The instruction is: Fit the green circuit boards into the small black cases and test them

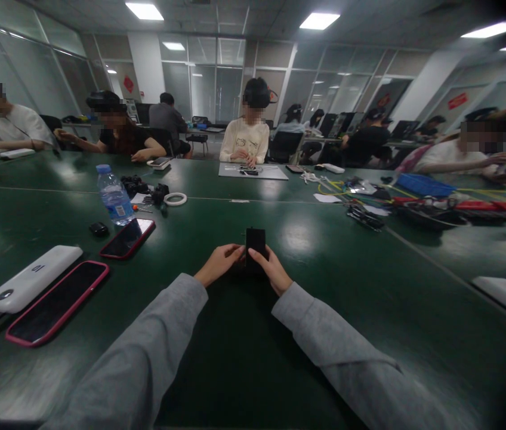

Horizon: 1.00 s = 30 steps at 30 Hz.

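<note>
Green tabletop (244, 358) lay underneath; left hand (218, 263) and right hand (272, 269) pinched what looked like a small black box (255, 240) upright between fingertips.

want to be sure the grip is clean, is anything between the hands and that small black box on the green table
Nothing visible. The left hand and right hand both touch the small black box directly, one on each side. The nearest phone lies apart.

Long grey sleeves, loose and creased, cover both arms to the wrists; left hand (218, 263) and right hand (273, 269) are bare.
</note>
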Motion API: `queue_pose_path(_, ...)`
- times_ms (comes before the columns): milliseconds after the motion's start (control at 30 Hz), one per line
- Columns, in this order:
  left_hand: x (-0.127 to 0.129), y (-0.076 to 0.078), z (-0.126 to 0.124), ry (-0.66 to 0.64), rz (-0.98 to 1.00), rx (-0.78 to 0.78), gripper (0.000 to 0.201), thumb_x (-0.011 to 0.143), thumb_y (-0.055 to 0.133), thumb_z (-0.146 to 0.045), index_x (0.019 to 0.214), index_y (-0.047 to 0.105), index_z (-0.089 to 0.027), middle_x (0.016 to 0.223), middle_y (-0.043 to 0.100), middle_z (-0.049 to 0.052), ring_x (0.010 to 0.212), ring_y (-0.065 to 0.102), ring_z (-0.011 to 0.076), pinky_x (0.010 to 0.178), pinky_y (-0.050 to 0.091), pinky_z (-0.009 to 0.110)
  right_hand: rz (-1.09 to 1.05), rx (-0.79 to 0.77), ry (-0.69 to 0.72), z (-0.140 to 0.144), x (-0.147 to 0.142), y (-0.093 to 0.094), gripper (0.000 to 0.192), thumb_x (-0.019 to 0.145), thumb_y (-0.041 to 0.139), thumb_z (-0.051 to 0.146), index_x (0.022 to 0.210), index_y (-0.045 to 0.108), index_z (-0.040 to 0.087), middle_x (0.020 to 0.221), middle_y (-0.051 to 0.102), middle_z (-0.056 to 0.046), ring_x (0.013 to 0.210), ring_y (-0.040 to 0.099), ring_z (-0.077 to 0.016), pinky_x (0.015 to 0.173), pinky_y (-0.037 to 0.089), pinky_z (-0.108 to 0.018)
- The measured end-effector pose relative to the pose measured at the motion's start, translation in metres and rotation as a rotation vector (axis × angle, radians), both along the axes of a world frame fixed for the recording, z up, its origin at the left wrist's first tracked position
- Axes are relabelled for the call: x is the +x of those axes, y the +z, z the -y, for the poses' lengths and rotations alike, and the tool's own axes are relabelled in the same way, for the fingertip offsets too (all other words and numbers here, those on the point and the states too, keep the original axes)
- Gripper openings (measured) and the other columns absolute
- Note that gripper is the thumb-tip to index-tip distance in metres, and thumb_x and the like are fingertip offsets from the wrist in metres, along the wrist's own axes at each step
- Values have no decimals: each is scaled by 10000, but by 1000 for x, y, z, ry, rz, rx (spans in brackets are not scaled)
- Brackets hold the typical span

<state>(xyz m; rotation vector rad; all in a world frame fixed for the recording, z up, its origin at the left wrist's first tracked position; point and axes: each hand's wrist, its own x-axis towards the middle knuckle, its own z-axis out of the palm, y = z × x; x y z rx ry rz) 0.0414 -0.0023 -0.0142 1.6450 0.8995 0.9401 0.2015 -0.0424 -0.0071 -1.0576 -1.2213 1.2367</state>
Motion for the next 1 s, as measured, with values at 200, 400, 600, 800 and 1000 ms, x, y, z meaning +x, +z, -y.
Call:
queue_pose_path(200,15,1,19,-59,266,-255,605,845,301,-627,1173,565,-193,1106,616,111,993,575,222,865,436,367,78,50,-7,-3,0,-7,472,729,647,448,1095,507,184,1041,617,-78,892,626,-193,795,532,-363)
queue_pose_path(400,28,-3,28,69,344,-320,628,822,319,-653,1257,483,-231,1268,529,104,1197,463,244,980,375,375,241,156,-5,-4,-1,-13,442,734,648,431,1072,492,192,1008,615,-58,928,607,-185,827,517,-363)
queue_pose_path(600,22,-4,19,49,403,-339,607,812,366,-650,1165,553,-194,1153,592,122,1099,534,247,916,428,367,293,188,-6,-2,-2,-14,460,747,641,439,1095,473,190,1038,599,-67,964,590,-194,872,493,-386)
queue_pose_path(800,21,-5,19,89,487,-391,577,800,436,-626,1115,564,-159,1091,612,128,1008,578,226,859,463,358,320,199,-45,-2,-2,-15,487,743,639,465,1101,461,188,1056,584,-74,973,580,-197,891,474,-388)
queue_pose_path(1000,19,-7,7,126,687,-563,597,790,456,-626,1126,561,-143,1061,635,123,959,605,211,826,486,346,299,193,-146,-4,1,-17,538,737,632,494,1126,420,189,1092,568,-79,1016,562,-198,923,455,-376)
